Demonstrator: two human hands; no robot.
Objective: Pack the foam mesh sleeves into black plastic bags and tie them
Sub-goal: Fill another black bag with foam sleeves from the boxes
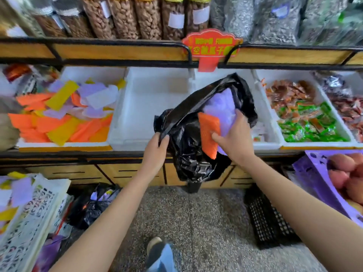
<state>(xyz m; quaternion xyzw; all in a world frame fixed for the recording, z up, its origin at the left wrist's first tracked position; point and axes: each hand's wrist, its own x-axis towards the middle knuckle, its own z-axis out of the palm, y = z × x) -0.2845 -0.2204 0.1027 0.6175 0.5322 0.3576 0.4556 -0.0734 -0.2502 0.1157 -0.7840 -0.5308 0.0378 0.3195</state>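
grips rim of black bag [188, 158] with left hand [157, 150], fingers curled round plastic. holds orange sleeve [208, 132] and purple sleeves [222, 107] at bag mouth with right hand [235, 138], thumb on orange one, fingers partly hidden behind foam. keeps bag in air at front edge of shelf [117, 51], bottom hanging below. cannot make out dark inside of bag. blurred: sleeve pile [62, 110] in white tray [64, 143], left end of shelf. half hidden behind left forearm: second black bag [94, 207] on floor.
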